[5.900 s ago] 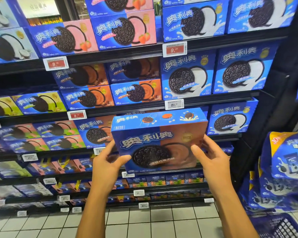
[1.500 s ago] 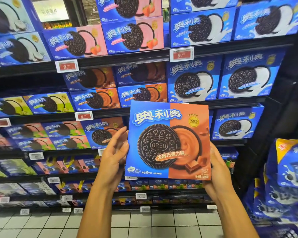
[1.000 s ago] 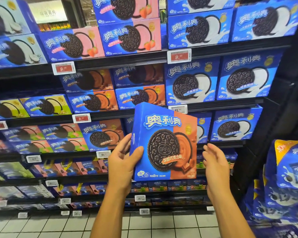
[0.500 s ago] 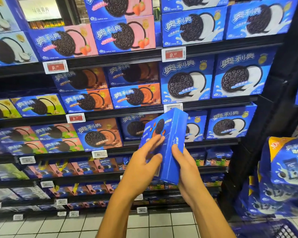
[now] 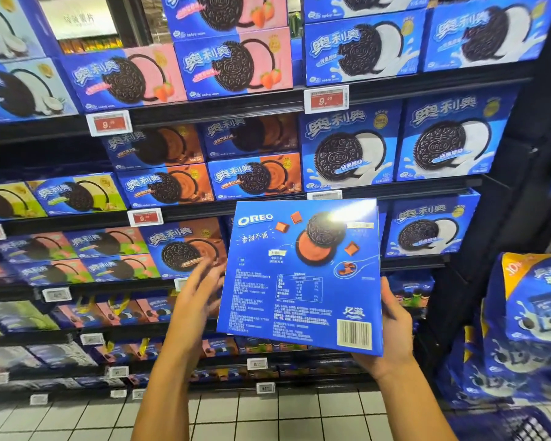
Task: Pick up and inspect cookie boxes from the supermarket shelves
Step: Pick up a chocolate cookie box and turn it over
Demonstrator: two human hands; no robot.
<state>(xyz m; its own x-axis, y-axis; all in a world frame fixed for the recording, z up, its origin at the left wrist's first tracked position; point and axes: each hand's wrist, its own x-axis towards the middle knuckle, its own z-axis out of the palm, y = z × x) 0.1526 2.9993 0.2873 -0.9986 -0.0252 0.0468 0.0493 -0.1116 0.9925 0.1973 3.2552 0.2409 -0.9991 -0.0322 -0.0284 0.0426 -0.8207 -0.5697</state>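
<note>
I hold a blue cookie box [image 5: 299,281] in front of the shelves with its back panel facing me, showing small print, a nutrition table and a barcode at the lower right. My right hand [image 5: 395,332] grips the box's lower right corner, thumb along the right edge and fingers hidden behind. My left hand [image 5: 198,300] is motion-blurred at the box's left edge, fingers stretched out towards it. Whether it touches the box is unclear.
Dark supermarket shelves [image 5: 223,106] full of blue cookie boxes in several flavours fill the view, with price tags [image 5: 326,98] on their edges. Blue cookie bags [image 5: 528,329] hang at the right above a blue basket [image 5: 506,424]. White floor tiles [image 5: 268,415] lie below.
The box has turned about its upright axis from front, through its narrow side, to its back panel. My right hand shifted to the lower right corner and my left hand moved off to the left edge.
</note>
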